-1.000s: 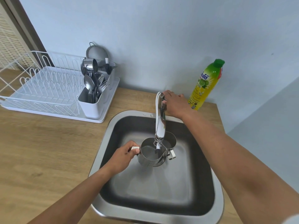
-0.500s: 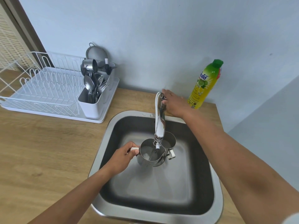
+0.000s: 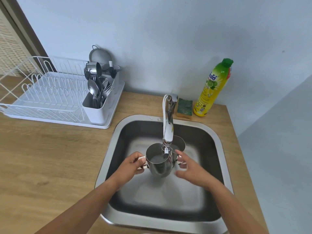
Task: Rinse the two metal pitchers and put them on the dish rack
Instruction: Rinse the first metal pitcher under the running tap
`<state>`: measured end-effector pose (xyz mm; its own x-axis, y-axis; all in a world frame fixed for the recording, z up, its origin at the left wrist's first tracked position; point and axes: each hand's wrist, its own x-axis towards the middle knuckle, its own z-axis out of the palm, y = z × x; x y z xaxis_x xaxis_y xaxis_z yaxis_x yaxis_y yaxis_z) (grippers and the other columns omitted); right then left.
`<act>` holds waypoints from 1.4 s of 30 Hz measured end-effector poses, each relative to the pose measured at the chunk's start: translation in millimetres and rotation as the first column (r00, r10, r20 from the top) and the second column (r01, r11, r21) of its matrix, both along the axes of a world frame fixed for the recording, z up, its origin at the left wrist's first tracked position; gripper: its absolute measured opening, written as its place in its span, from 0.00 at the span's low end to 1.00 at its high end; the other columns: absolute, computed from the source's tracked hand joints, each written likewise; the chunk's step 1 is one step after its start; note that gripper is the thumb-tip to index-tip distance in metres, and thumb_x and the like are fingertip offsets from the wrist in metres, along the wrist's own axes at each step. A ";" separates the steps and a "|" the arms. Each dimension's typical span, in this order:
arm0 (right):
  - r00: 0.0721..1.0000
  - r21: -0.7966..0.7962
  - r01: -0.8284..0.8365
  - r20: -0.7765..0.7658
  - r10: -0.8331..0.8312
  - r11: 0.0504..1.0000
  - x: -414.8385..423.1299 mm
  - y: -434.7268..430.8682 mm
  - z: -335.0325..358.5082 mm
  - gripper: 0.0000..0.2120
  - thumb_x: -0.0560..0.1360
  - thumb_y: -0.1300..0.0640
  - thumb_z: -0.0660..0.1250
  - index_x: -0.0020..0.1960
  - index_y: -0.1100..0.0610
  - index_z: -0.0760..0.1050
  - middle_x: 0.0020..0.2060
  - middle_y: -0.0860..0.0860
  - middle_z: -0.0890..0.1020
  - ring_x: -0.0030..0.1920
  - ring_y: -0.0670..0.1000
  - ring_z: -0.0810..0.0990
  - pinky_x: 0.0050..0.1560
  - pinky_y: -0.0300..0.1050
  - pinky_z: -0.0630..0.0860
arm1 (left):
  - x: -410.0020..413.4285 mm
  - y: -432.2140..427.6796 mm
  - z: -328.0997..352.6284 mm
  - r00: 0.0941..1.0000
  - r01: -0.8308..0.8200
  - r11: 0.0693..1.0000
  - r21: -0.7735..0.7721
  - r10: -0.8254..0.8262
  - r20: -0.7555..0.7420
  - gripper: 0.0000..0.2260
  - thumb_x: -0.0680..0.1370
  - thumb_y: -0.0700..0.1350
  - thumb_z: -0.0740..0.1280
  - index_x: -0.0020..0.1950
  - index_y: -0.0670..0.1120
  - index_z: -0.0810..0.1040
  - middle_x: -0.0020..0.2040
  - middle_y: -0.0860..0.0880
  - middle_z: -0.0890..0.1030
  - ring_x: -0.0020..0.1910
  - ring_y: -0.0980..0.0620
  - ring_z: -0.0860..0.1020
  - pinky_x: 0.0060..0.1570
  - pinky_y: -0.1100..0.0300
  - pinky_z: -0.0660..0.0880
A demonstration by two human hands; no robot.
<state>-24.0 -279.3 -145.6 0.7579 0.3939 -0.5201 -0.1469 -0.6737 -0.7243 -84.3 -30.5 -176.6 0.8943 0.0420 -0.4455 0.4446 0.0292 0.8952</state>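
Right hand [image 3: 190, 168] had left the chrome faucet [image 3: 168, 130], spread open beside the shiny steel pitcher [image 3: 160, 163] gripped by left hand [image 3: 133, 164]; overfilling risked splashing.

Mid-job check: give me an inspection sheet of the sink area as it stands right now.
Surface: wooden countertop around a steel sink.
Job's things: front pitcher under the faucet, water inside; second pitcher behind it in the sink; white dish rack holds no pitcher.
Clutter: cutlery caddy with spoons and forks, strainer, sponge, dish soap bottle.
Grips: left hand closed on the front pitcher's handle; right hand open, beside the pitchers, blurred.
Cables: nothing seen.
Surroundings: pale blue wall behind.
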 end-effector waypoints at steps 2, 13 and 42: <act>1.000 0.034 0.020 0.012 -0.021 0.999 -9.5 3.2 -9.8 0.47 0.70 0.55 0.77 0.79 0.42 0.53 0.67 0.44 0.68 0.67 0.50 0.72 0.64 0.45 0.73 | -0.4 -6.1 -0.6 1.000 -0.008 0.999 -0.038 0.008 -0.001 0.05 0.82 0.41 0.63 0.46 0.42 0.74 0.45 0.44 0.77 0.47 0.50 0.75 0.58 0.54 0.78; 0.976 0.323 0.200 0.018 -0.217 0.925 -14.0 45.6 -26.0 0.40 0.65 0.65 0.80 0.70 0.47 0.66 0.61 0.44 0.78 0.61 0.44 0.78 0.58 0.35 0.76 | 4.4 2.1 14.2 0.971 0.004 0.959 0.285 -0.072 0.229 0.08 0.79 0.41 0.68 0.46 0.54 0.81 0.58 0.62 0.82 0.58 0.62 0.79 0.60 0.63 0.73; 0.961 -0.249 -0.026 0.261 0.093 0.968 -22.9 9.0 27.0 0.44 0.61 0.25 0.68 0.73 0.38 0.61 0.61 0.45 0.76 0.59 0.49 0.79 0.60 0.47 0.78 | -5.0 -19.8 3.3 0.978 0.149 0.971 -0.186 -0.173 -0.119 0.07 0.83 0.43 0.60 0.51 0.43 0.75 0.46 0.43 0.84 0.51 0.46 0.84 0.57 0.49 0.79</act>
<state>-46.9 -270.2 -118.5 0.8613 0.3314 -0.3852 0.0765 -0.8340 -0.5465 -89.4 -50.2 -173.3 0.8147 -0.1866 -0.5491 0.5716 0.0982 0.8147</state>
